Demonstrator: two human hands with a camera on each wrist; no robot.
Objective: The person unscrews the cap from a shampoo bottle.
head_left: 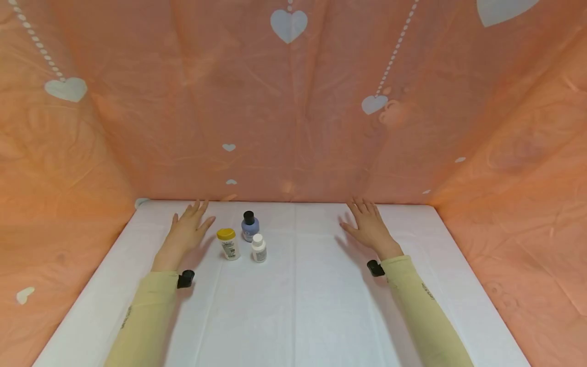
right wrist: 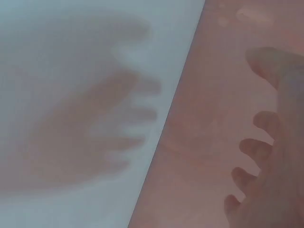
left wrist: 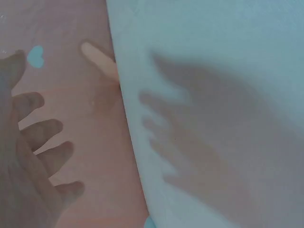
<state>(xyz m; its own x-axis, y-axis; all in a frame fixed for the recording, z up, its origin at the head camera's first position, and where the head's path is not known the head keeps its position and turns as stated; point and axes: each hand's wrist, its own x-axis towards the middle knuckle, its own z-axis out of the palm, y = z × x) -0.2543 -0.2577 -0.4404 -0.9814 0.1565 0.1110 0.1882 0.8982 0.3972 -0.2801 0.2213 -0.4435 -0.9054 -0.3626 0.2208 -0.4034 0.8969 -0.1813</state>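
Three small bottles stand upright and close together, left of the middle in the head view. One is a white bottle with a yellow cap (head_left: pixel 229 246), one a blue-purple bottle with a black cap (head_left: pixel 250 229), and one a small white bottle with a white cap (head_left: pixel 259 250). My left hand (head_left: pixel 184 234) is spread just left of them, nearest the yellow-capped bottle, and holds nothing. Well to their right, my right hand (head_left: pixel 370 232) is spread with nothing in it. In both wrist views the fingers are apart and cast shadows on the white surface.
The bottles stand on a table with a white cover (head_left: pixel 293 316). An orange curtain (head_left: pixel 293 112) with white hearts rises behind the far edge and along both sides. Each sleeve end carries a small black device, one by the left wrist (head_left: pixel 185 279) and one by the right (head_left: pixel 375 268).
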